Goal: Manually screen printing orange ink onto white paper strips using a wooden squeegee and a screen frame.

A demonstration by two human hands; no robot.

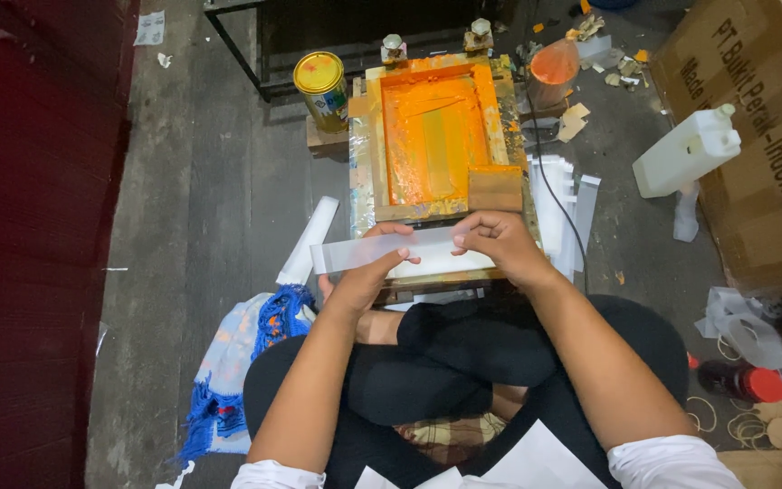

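Down on the grey concrete floor (192,199), at the near edge of the orange-stained screen frame (433,136), a long white strip (391,249) is held flat and level across the person's crossed legs. It is pinched at one end by the left hand (368,272), thumb on top and fingers curled beneath, and at the other by the right hand (495,240), fingertips closed on its upper edge. Little free room is left ahead: the wooden frame sits just beyond the strip, thick with glossy orange ink, and a brown block (495,188) rests at its near right corner. To the left, open floor is bounded by a dark red wall (38,226), though a rolled white sheet (309,240) and a blue-and-white rag (246,353) lie close by the knee. A yellow-lidded tin (321,86) is seen standing beside the frame's far left corner. On the right, a stack of white strips (563,204) is laid alongside the frame, a white plastic jug (685,154) leans against a cardboard box (762,136), and a red-capped bottle (744,380) lies among scraps.
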